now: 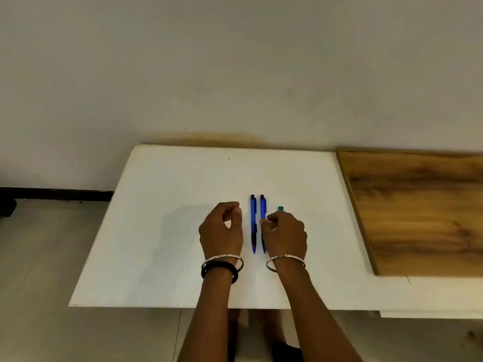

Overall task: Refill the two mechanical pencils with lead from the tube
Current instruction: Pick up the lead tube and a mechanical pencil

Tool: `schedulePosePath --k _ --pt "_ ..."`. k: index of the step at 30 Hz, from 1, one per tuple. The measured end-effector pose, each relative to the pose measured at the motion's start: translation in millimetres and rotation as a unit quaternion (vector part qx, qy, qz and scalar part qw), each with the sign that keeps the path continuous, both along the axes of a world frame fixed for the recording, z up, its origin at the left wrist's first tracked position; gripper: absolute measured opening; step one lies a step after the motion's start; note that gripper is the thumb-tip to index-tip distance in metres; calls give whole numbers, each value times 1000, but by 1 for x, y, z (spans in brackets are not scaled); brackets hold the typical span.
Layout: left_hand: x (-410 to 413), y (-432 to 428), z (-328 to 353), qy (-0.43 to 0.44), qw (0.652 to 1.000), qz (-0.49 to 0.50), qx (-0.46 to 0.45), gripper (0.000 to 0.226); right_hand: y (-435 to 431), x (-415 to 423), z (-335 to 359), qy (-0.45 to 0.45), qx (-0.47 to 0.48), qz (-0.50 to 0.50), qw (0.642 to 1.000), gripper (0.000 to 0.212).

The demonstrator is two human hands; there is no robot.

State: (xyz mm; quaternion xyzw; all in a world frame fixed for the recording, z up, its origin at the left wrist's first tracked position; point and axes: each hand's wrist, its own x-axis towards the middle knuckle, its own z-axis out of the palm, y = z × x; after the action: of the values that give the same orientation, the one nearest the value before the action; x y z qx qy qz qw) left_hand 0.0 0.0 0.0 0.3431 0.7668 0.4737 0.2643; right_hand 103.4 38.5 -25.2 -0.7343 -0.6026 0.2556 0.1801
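Both forearms come up from the bottom edge of the frame and converge slightly toward the middle of the white bench (167,231), wrists resting low over its surface. The left hand (221,231) sits just left of centre, back of the hand toward the camera, loosely curled: its fingers (231,207) bend inward with the tips drawn close to the thumb, and nothing can be seen between them. It lies just beside the left pencil (253,218) without touching it. A silver bangle (222,258) and a black band (219,270) circle that wrist.

The right hand (286,235) sits just right of centre, also knuckles up and curled. Its fingers (271,218) are bunched together at the barrel of the right pencil (263,207), touching or almost touching it about halfway along; whether they actually pinch the barrel cannot be told. A second silver bangle (285,261) rings this wrist.

The two blue mechanical pencils lie flat on the bench side by side, parallel, black caps toward the top of the frame and tips toward the bottom, in the narrow gap between the two hands. The lower part of the right pencil is partly hidden by the right hand. The lead tube (281,208) shows only as a small teal end peeking out just above the right hand's knuckles, right of the pencils; the rest is covered by the hand.

A wooden board (418,210) lies on the bench at the right of the frame, well apart from the hands.
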Motion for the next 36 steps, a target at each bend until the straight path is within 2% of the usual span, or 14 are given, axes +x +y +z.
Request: schedulePosePath --k 3,8,13,18,22,25,29,33,36 --pt "4 10 -4 17 1000 -15 -18 17 8 -4 -5 -35 -12 3 999 32" --pt "8 15 -11 29 998 -35 -32 16 14 -7 -8 -68 -26 -14 997 30" --pt "8 17 -13 31 998 -23 -39 16 14 -9 -9 -41 -37 -34 998 31" --pt "14 19 -13 4 999 -31 -32 17 18 4 7 58 18 -76 995 24" --pt "16 22 -10 -121 991 -46 -17 16 18 20 19 162 10 0 987 15" --pt "19 25 -8 -178 983 -51 -18 13 15 27 18 173 -10 53 984 12" --pt "21 26 -10 -168 985 -38 -4 12 16 32 15 224 -34 102 969 10" --pt "27 27 -10 -112 992 -51 2 11 19 42 17 306 -98 139 937 2" --pt "32 26 -12 -86 994 -71 0 18 27 53 19 365 -80 62 925 3"
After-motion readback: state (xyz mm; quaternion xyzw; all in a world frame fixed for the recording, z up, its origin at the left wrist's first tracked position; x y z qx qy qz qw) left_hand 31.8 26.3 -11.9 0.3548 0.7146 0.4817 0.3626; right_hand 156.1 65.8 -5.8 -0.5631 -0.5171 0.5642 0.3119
